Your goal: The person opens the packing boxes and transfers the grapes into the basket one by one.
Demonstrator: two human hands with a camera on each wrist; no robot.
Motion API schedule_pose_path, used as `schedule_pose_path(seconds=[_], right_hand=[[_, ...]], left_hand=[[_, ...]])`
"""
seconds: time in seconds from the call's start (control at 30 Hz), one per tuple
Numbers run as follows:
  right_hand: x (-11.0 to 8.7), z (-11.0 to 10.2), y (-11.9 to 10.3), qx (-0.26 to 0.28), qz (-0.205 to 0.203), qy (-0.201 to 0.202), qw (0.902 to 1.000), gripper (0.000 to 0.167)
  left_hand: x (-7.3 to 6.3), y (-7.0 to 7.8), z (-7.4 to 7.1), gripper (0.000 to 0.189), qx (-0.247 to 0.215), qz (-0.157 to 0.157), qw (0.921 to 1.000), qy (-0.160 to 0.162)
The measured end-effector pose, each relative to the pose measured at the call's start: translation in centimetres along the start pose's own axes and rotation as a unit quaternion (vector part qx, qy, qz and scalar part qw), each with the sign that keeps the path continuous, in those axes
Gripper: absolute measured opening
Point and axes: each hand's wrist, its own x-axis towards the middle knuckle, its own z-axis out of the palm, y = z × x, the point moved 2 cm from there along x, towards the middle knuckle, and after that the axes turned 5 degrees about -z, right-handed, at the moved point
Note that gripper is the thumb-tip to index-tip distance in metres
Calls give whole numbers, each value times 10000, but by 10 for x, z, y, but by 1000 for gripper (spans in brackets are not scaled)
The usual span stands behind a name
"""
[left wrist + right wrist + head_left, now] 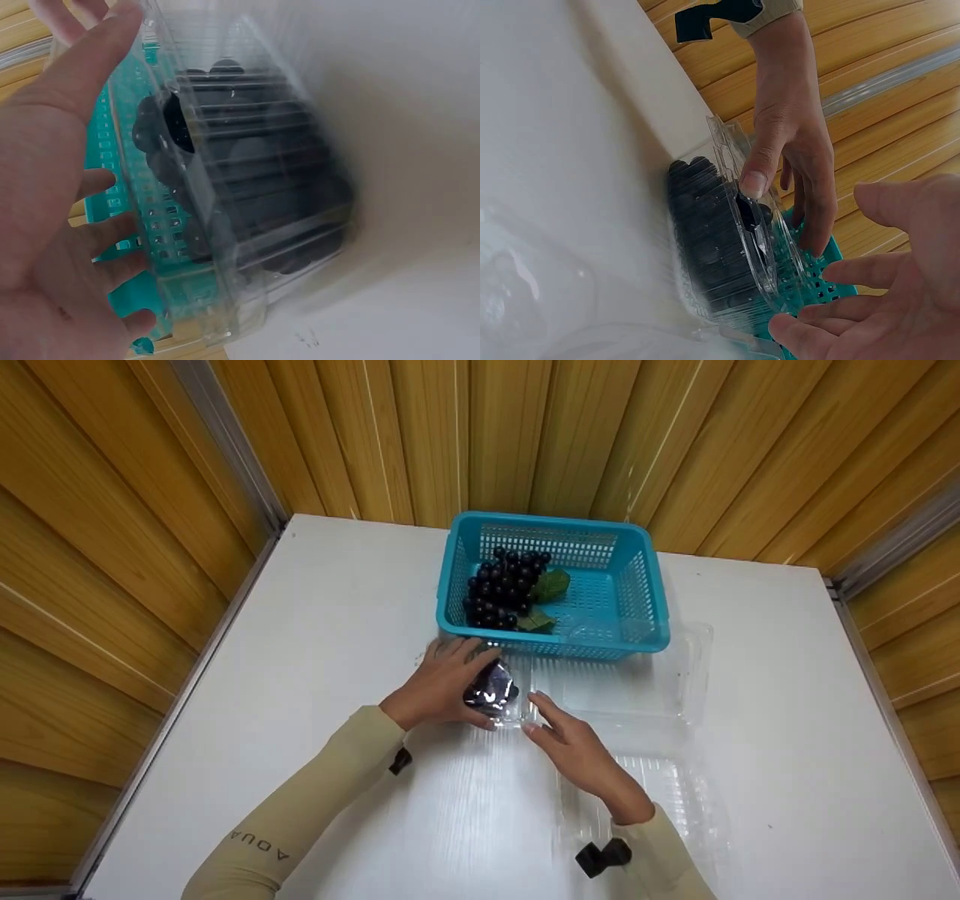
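A clear plastic box [517, 712] with dark grapes [285, 172] inside stands on the white table, just in front of the blue basket. Over its left part lies my left hand [446, 682], fingers spread toward the basket and thumb toward the near edge. In the right wrist view, that hand's thumb presses on the lid [739, 169], while its other fingers hang past the lid's edge. My right hand [574, 746] is at the box's right side, fingers extended and thumb apart, holding nothing.
The blue basket [652, 585] at the back holds a bunch of dark grapes [506, 577] and green leaves [553, 585]. Another clear plastic box [694, 682] lies right of the filled one. More clear plastic packaging [667, 787] lies nearer, by the right forearm. Wood-patterned walls enclose the table.
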Motion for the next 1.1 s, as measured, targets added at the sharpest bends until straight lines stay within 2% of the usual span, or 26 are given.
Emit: schedule_pose_path(seconds=[0.37,0.63,0.83,1.1], right_hand=[[1,0,0,-13,-10,-70,10000,62],[1,1,1,42,61,-28,10000,63],[2,2,1,9,62,-8,10000,66],[2,2,-1,-10,14,-96,10000,73]], left_hand=[[-4,1,10,103,-226,-44,9995,217],[-8,3,18,99,-509,-113,9968,613],[-10,3,21,94,-650,-232,9955,650],[-12,3,21,94,-722,-146,9948,709]])
